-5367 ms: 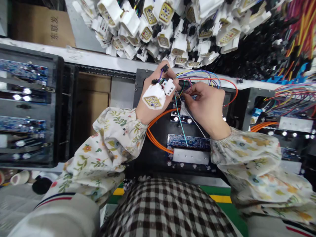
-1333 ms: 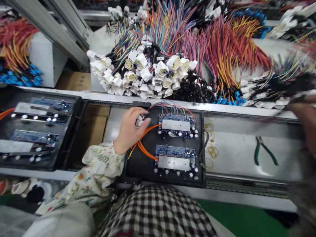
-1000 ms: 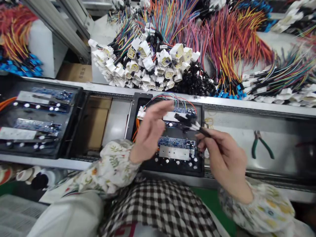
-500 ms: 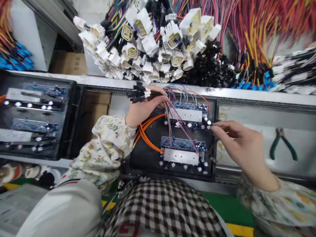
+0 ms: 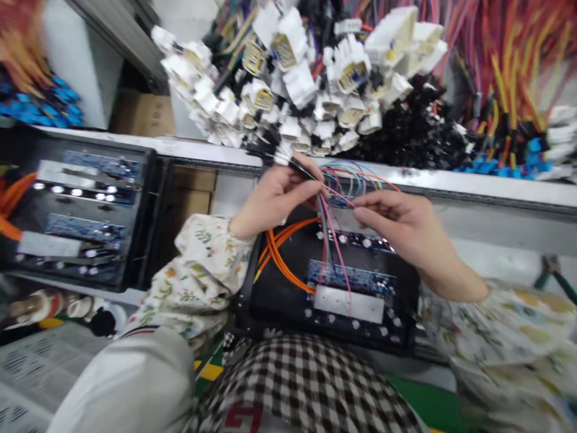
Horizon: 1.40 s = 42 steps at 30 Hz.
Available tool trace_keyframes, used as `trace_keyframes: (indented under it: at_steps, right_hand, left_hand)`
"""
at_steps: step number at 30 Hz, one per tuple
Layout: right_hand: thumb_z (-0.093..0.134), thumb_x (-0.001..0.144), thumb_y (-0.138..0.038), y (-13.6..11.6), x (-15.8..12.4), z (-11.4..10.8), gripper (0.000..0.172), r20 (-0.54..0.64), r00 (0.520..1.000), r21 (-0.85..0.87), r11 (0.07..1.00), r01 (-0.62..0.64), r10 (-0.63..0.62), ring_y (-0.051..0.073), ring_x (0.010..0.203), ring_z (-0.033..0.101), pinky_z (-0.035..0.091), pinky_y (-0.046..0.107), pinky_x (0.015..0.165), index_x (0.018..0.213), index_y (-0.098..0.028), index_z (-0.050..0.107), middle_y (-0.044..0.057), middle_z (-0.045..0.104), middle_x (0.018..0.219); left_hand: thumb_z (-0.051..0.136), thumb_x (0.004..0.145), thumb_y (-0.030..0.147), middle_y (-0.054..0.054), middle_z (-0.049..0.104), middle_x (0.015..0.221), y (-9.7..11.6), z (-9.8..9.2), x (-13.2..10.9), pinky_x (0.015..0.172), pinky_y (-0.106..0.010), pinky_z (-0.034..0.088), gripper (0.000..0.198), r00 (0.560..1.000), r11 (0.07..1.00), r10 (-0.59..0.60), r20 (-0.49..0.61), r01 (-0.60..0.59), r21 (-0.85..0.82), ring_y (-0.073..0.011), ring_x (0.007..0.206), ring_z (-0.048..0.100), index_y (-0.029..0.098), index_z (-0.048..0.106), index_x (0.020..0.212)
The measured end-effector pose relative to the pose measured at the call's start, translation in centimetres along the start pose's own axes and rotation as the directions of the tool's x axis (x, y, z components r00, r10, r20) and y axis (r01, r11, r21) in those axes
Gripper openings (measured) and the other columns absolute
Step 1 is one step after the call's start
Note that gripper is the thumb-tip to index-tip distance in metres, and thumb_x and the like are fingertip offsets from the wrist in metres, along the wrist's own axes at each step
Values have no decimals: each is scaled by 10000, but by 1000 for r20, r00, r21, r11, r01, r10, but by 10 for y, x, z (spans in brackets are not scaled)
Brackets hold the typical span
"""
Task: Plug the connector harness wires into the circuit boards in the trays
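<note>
My left hand is above the top edge of a black tray, shut on a thin harness with black connector ends. My right hand reaches in from the right, its fingertips pinching a thin pink wire. Grey and pink wires hang down between my hands over a blue circuit board with an aluminium plate. An orange cable bundle loops beside them. My right hand hides the upper board.
A heap of white multi-pin connectors and black connectors lies behind the tray on a metal ledge. Coloured wire bundles rise beyond them. Another tray with boards stands left; green-handled pliers sit at the right edge.
My right hand has moved in from the right side of the tray to the wires. My left hand has moved right, closer to it, and the view has shifted slightly.
</note>
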State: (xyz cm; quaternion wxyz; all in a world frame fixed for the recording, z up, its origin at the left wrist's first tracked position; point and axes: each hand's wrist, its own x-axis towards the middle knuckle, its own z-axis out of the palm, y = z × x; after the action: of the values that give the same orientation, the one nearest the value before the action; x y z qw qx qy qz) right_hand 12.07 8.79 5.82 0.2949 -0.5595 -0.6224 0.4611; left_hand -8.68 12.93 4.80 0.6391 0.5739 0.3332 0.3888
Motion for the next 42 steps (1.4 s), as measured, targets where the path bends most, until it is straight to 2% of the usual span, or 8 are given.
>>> trace_keyframes:
  at_steps: [6, 9, 12, 14, 18, 26, 36, 42]
  right_hand:
    - [610, 798, -304, 6, 2, 2, 127, -133, 982, -265, 960, 94, -132, 84, 528, 508, 390, 234, 502, 845, -219, 691, -11, 647, 671]
    - [591, 807, -342, 7, -4, -14, 145, 33, 999, -211, 977, 31, -25, 81, 479, 494, 393, 228, 455, 798, -209, 647, -20, 606, 608]
    - [569, 821, -336, 4, -9, -19, 142, 262, 948, 3, 982, -189, 182, 98, 424, 529, 433, 226, 411, 777, -203, 553, -38, 568, 518]
    - [593, 807, -302, 6, -8, -12, 126, 154, 962, 71, 969, -237, 224, 109, 425, 554, 452, 231, 414, 771, -210, 515, -36, 581, 522]
    - [634, 780, -251, 15, 2, 9, 115, -343, 937, -29, 996, -85, 70, 97, 483, 557, 453, 243, 451, 866, -222, 562, -29, 595, 639]
    - [647, 760, -249, 27, 8, 23, 61, -415, 908, -212, 977, -35, -58, 84, 472, 554, 430, 227, 468, 772, -195, 622, -31, 613, 606]
    - [607, 735, -238, 32, 21, 26, 68, -374, 926, -390, 915, -101, -57, 86, 433, 470, 367, 244, 485, 732, -191, 656, -37, 558, 505]
    - [647, 747, -314, 16, 18, 19, 127, -301, 953, -427, 898, -104, -33, 107, 483, 495, 387, 270, 524, 774, -191, 666, -6, 607, 591]
  left_hand:
    - [588, 867, 247, -6, 647, 760, -1, -2, 2, 644, -173, 555, 126, 998, 998, -66, 14, 66, -13, -86, 672, 645, 136, 528, 869]
    - [557, 888, 254, -13, 642, 773, 0, -3, 0, 635, -176, 550, 121, 998, 995, -52, -30, 54, 89, -95, 685, 644, 135, 535, 883]
    - [532, 903, 273, -25, 649, 791, 1, -1, -1, 603, -169, 545, 171, 994, 945, -10, -113, 46, 323, -98, 665, 648, 127, 588, 837]
    - [515, 912, 274, -21, 656, 770, 1, 1, -2, 572, -161, 538, 220, 981, 885, 44, -187, 49, 462, -93, 621, 646, 127, 625, 792]
    - [532, 904, 244, -14, 666, 834, -2, 3, -1, 575, -146, 543, 191, 955, 815, 129, -266, 51, 578, -82, 630, 652, 143, 656, 801]
    - [540, 903, 254, -11, 682, 812, -7, 2, -4, 624, -180, 566, 225, 955, 776, 136, -263, 63, 628, -105, 702, 665, 153, 689, 768]
    - [569, 881, 288, 21, 666, 733, -7, 6, -2, 552, -205, 567, 126, 960, 938, 77, -269, 22, 345, -108, 586, 662, 174, 587, 831]
    - [542, 891, 356, -2, 688, 725, -10, 12, -3, 584, -209, 566, 234, 939, 876, 116, -324, 56, 479, -140, 660, 685, 155, 620, 799]
